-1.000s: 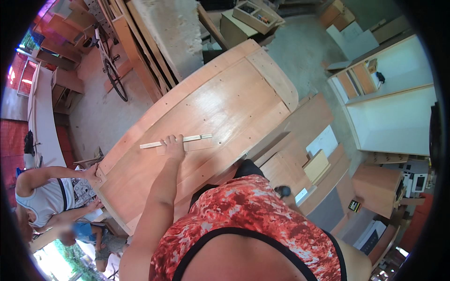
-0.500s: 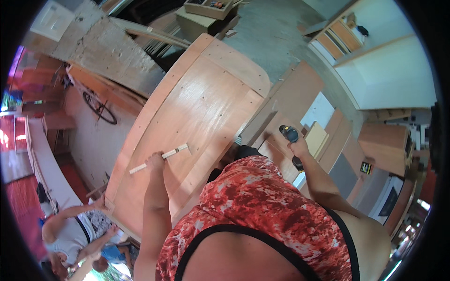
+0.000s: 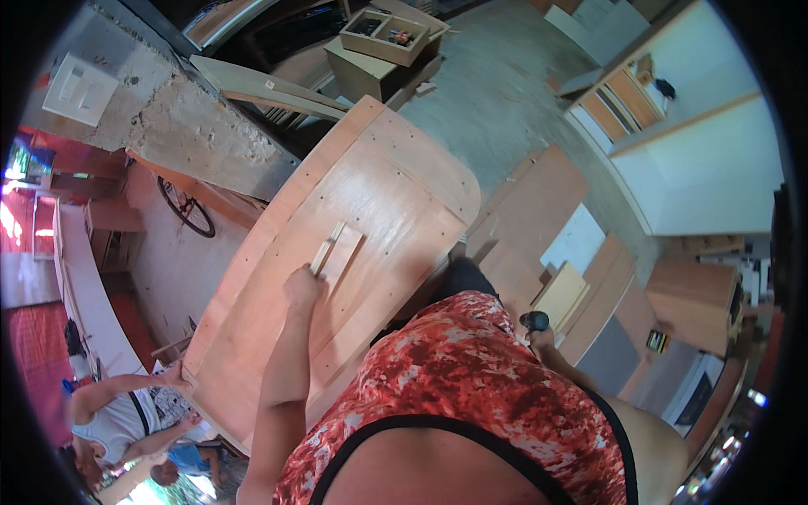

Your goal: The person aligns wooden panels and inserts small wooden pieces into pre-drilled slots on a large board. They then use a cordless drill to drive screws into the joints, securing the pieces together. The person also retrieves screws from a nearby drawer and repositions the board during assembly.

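Note:
My left hand (image 3: 303,287) is closed on the near end of a thin pale wooden strip (image 3: 329,246). The strip lies on a large rounded plywood panel (image 3: 396,181) and points away from me, beside a flat rectangular wooden piece (image 3: 347,254) that also rests on the panel. My right hand (image 3: 542,340) hangs low at my right side, past my red patterned shirt, and grips a small dark tool (image 3: 533,320). What kind of tool it is cannot be made out.
Another person (image 3: 118,412) crouches at lower left with a hand (image 3: 176,375) on the panel's near corner. Flat boards (image 3: 539,210) lie on the concrete floor to the right. A wooden box (image 3: 383,38) stands beyond the panel. A bicycle wheel (image 3: 187,210) leans at left.
The strip has turned from lying across the panel to pointing away from me. My right hand with the dark tool has dropped lower beside my body. The view has tilted.

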Demonstrator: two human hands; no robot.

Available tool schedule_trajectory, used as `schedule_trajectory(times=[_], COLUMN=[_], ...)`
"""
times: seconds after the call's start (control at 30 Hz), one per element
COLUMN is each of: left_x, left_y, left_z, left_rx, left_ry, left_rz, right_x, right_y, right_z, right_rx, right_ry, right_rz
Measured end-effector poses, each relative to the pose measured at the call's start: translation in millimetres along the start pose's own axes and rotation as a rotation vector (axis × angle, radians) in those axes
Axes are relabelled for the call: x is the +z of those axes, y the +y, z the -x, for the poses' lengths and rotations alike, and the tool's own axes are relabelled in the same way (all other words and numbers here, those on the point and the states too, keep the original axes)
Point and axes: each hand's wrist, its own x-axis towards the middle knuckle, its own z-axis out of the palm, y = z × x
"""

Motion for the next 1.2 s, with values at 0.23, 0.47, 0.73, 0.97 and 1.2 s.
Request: schedule_trajectory(times=[0.23, 0.47, 0.73, 0.97, 1.2], left_x=[47, 62, 48, 68, 89], left_y=[143, 166, 167, 158, 171], left_z=[-50, -52, -53, -60, -65], left_rx=[-0.204, -0.349, -0.428, -0.441, -0.470], left_ry=[-0.112, -0.086, -0.155, -0.068, 0.007], left_rz=[0.118, 0.180, 0.178, 0.198, 0.231], right_x=[-47, -68, -15, -14, -18], right_y=[-164, -317, -398, -400, -456], right_z=[-114, -215, -181, -188, -247], right_rx=[-0.124, -0.386, -0.587, -0.506, -0.574], right_ry=[-0.086, -0.142, -0.180, -0.275, -0.282], right_rz=[0.293, 0.565, 0.734, 0.809, 1.021])
